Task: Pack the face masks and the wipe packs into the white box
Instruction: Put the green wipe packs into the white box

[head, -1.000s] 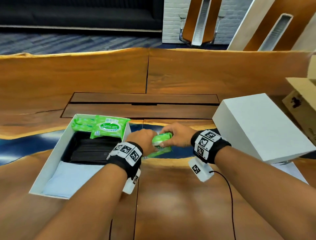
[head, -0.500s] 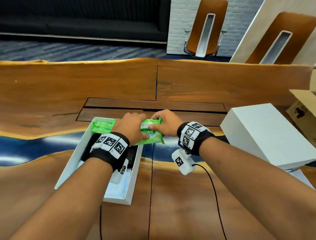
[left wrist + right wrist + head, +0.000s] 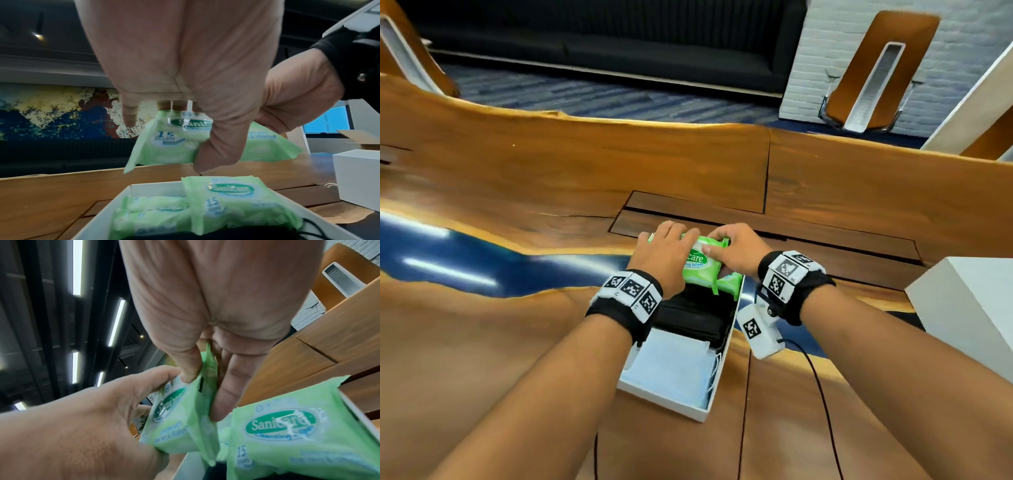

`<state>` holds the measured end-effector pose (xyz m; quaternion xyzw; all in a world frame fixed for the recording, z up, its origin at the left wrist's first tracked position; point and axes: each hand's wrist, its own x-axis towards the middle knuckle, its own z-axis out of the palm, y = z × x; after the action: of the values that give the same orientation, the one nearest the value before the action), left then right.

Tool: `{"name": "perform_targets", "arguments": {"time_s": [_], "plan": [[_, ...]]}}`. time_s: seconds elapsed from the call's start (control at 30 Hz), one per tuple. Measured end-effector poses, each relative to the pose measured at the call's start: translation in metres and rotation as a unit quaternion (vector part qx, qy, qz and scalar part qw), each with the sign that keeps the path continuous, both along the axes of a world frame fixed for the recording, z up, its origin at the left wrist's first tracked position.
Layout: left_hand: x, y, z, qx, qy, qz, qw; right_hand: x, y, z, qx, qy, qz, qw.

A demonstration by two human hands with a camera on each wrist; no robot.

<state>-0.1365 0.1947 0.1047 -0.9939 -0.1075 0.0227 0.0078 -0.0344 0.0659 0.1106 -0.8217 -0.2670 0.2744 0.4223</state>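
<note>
Both hands carry one green wipe pack (image 3: 700, 265) above the far end of the white box (image 3: 717, 383): left hand (image 3: 662, 260) grips its left end, right hand (image 3: 736, 255) pinches the right seam, likely to lower it level onto the packs (image 3: 236, 204) there; face masks (image 3: 691, 317) fill the near part.

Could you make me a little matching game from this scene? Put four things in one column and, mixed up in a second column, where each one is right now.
Things:
1. wipe pack
2. black masks
3. blue masks
4. white lid

Places:
A. near end of the white box
B. on the table, right of the box
C. held by left hand and right hand over the box's far end
D. middle of the box

Pairs: 1-C, 2-D, 3-A, 4-B
</note>
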Motion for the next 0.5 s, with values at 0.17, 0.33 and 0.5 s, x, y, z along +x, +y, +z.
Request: {"name": "perform_targets", "arguments": {"time_s": [0.17,0.33,0.5], "plan": [[0.004,0.039,-0.007,-0.043,0.029,0.005,0.999,0.004,0.032,-0.011,-0.007,0.01,0.0,1.0],[0.017,0.065,-0.024,-0.084,0.068,0.01,0.994,0.014,0.053,-0.034,-0.054,-0.073,0.021,0.996],[0.033,0.082,-0.042,-0.096,0.088,-0.007,0.991,0.026,0.062,-0.052,-0.122,-0.16,0.024,0.979]]}}
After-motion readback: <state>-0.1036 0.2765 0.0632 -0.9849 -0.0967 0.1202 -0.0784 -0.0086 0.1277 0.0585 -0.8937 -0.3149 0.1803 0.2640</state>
